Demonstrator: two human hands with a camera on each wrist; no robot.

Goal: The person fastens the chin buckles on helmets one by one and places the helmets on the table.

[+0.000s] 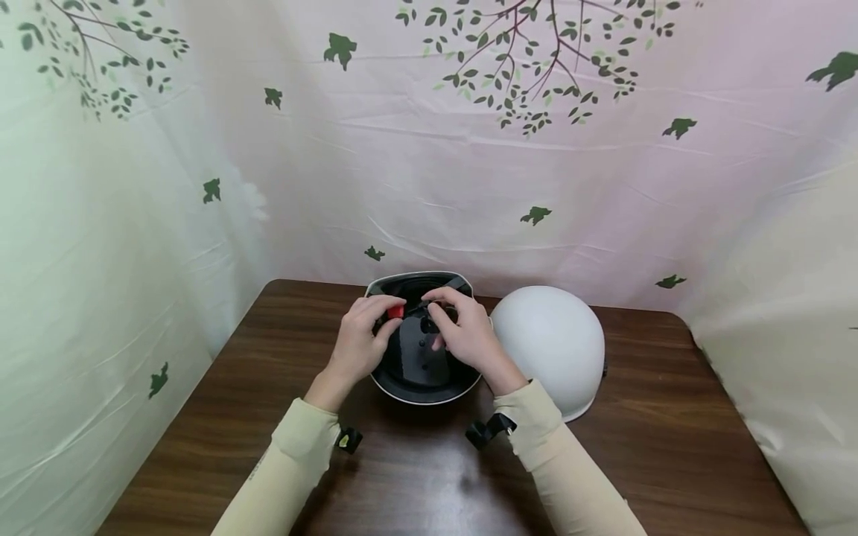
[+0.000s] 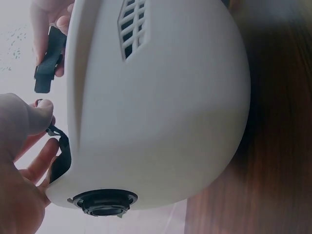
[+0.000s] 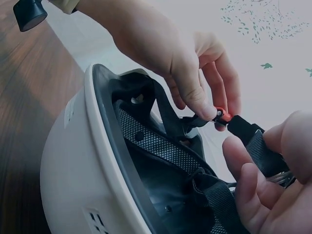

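A white helmet [image 1: 429, 400] lies upside down on the table, its black padded inside facing up. Over its opening my left hand [image 1: 360, 336] pinches a red buckle piece [image 3: 223, 115] on a black strap between thumb and fingers. Facing it, my right hand [image 1: 467, 329] grips the other black strap [image 3: 265, 153], which ends in a flat black buckle piece [image 3: 241, 127]. In the right wrist view the two buckle ends point at each other, with their tips very close. The left wrist view shows the black strap [image 2: 51, 58] in the right hand's fingers.
A second white helmet [image 1: 550, 346] rests dome up on the brown wooden table [image 1: 637, 432], just right of the first. A pale cloth [image 1: 429, 186] printed with leaves hangs behind and at the sides. Small black cameras [image 1: 348, 439] sit on both wrists.
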